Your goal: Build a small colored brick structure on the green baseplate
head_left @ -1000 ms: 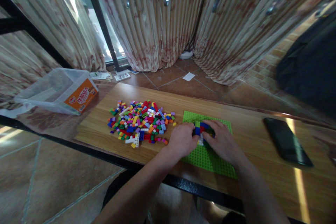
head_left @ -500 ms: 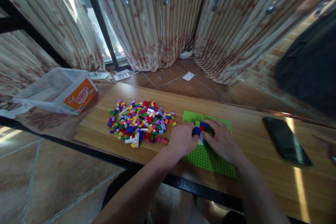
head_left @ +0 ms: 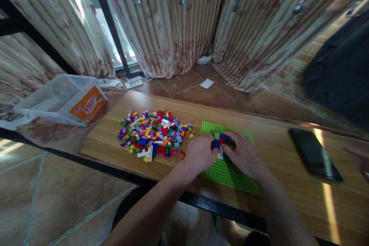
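Note:
A green studded baseplate (head_left: 230,178) lies on the wooden table before me. On it stands a small group of building bricks (head_left: 217,143) in blue, red, green and white, partly covered by my fingers. My left hand (head_left: 200,152) grips the group from the left, fingers curled inward. From the right, my right hand (head_left: 239,152) closes round the same bricks, its thumb near a white brick (head_left: 220,153). Which single bricks each hand presses is hidden. Left of the baseplate spreads a heap of loose bricks (head_left: 152,132) in many colours.
A clear plastic box (head_left: 57,98) with an orange label stands at the table's left end. To the right lies a black phone (head_left: 314,155) on the table (head_left: 276,161). Curtains (head_left: 173,27) hang beyond, and a dark shape (head_left: 340,65) is at the far right.

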A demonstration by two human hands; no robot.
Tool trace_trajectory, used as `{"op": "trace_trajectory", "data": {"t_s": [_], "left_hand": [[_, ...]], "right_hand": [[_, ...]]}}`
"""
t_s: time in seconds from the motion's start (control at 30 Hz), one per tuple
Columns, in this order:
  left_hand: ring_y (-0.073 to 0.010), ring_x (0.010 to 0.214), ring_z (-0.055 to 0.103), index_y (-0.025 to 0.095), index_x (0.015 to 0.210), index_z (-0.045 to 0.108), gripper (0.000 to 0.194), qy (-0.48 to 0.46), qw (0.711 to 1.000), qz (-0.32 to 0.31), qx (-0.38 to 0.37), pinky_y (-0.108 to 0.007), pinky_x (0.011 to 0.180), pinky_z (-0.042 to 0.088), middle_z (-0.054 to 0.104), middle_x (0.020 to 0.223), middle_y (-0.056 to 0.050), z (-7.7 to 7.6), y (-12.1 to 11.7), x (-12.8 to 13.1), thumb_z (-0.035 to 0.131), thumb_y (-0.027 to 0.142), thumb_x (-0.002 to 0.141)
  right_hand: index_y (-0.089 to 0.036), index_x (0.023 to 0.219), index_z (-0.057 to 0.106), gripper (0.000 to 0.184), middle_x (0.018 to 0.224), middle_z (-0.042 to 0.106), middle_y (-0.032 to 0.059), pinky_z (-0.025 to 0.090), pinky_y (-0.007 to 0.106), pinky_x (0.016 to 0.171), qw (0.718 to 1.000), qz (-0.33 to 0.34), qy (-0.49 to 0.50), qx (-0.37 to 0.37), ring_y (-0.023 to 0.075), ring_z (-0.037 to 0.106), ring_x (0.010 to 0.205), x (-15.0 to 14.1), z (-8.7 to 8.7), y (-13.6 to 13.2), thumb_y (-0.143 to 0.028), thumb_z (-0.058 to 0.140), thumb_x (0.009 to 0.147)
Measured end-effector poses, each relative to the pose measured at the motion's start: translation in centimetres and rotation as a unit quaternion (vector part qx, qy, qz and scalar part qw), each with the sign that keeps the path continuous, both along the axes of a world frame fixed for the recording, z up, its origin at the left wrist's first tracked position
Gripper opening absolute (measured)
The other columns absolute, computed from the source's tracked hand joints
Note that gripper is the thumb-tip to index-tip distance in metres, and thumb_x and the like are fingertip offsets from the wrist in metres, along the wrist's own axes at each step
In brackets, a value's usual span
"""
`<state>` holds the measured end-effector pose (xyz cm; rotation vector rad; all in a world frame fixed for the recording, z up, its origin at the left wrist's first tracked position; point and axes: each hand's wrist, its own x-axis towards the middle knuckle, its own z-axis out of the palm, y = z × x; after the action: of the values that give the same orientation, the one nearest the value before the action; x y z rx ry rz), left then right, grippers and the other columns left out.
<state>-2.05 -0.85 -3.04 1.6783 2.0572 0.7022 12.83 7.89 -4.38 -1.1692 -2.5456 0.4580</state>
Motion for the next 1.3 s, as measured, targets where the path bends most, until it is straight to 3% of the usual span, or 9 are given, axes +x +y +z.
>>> {"op": "trace_trajectory", "data": {"t_s": [0.27,0.47,0.63,0.77,0.83,0.93,1.07,1.3], "left_hand": [[-0.0211,0.082,0.065,0.018,0.085,0.063,0.007,-0.005,1.000,0.000,-0.017,-0.031,0.075,0.049,0.069,0.086,-0.006,0.7,0.1,0.0,0.060,0.024,0.083],[-0.0199,0.079,0.066,0.017,0.087,0.066,0.008,-0.039,0.999,-0.012,-0.027,-0.029,0.071,0.049,0.071,0.086,-0.006,0.8,0.3,-0.5,0.061,0.021,0.082],[-0.0196,0.082,0.068,0.015,0.099,0.069,0.018,-0.089,0.996,-0.020,-0.023,-0.030,0.074,0.052,0.073,0.090,-0.007,0.6,0.4,-1.1,0.061,0.019,0.083],[-0.0189,0.078,0.067,0.014,0.115,0.065,0.033,-0.094,0.996,-0.005,0.012,-0.033,0.076,0.054,0.072,0.099,-0.008,0.5,0.5,-1.0,0.062,0.018,0.083],[-0.0195,0.086,0.067,0.015,0.122,0.062,0.038,-0.069,0.995,-0.008,0.065,-0.036,0.084,0.055,0.069,0.112,-0.010,0.5,0.5,-0.8,0.062,0.019,0.084],[-0.0246,0.116,0.059,0.018,0.127,0.060,0.040,0.012,0.989,-0.058,0.132,-0.042,0.103,0.047,0.061,0.131,-0.011,0.3,0.5,-0.1,0.059,0.022,0.087],[-0.0293,0.137,0.043,0.013,0.137,0.051,0.049,0.103,0.985,-0.120,0.072,-0.048,0.113,0.037,0.050,0.146,-0.014,-0.1,0.2,1.0,0.056,0.027,0.090],[-0.0296,0.145,0.031,0.013,0.145,0.041,0.056,0.186,0.974,-0.127,0.017,-0.054,0.115,0.030,0.039,0.154,-0.015,-0.3,-0.3,1.9,0.050,0.034,0.094]], "right_hand": [[-0.013,0.122,0.063,0.043,0.121,0.063,0.0162,0.041,0.049,0.102,1.000,0.003,-0.002,-0.012,0.0307,0.056,0.115,0.0,0.4,0.0,-0.030,0.053,0.084],[-0.016,0.125,0.061,0.045,0.124,0.064,0.0129,0.043,0.047,0.103,0.996,0.015,0.058,-0.061,0.0273,0.058,0.116,1.3,0.4,0.8,-0.020,0.057,0.081],[-0.013,0.125,0.062,0.046,0.120,0.066,0.0151,0.047,0.045,0.098,0.995,-0.023,0.071,-0.059,0.0269,0.061,0.111,2.1,0.4,1.5,-0.012,0.058,0.079],[-0.013,0.115,0.067,0.036,0.116,0.067,0.0147,0.044,0.046,0.100,0.997,-0.031,0.050,-0.046,0.0274,0.061,0.109,2.1,0.6,1.8,-0.012,0.060,0.080],[-0.014,0.109,0.069,0.030,0.113,0.068,0.0131,0.045,0.044,0.100,0.997,-0.023,0.047,-0.049,0.0257,0.061,0.108,2.0,0.7,1.9,-0.012,0.059,0.082],[-0.014,0.105,0.070,0.025,0.107,0.068,0.0124,0.045,0.040,0.097,0.997,-0.020,0.048,-0.051,0.0234,0.061,0.103,1.7,0.9,1.9,-0.011,0.056,0.084],[-0.013,0.100,0.070,0.023,0.102,0.068,0.0125,0.046,0.036,0.094,0.998,-0.028,0.042,-0.044,0.0226,0.061,0.099,1.4,1.1,1.8,-0.009,0.054,0.085],[-0.012,0.098,0.070,0.021,0.100,0.068,0.0120,0.045,0.035,0.094,0.999,-0.028,0.028,-0.037,0.0219,0.060,0.098,1.1,1.5,1.4,-0.011,0.052,0.088]]}}
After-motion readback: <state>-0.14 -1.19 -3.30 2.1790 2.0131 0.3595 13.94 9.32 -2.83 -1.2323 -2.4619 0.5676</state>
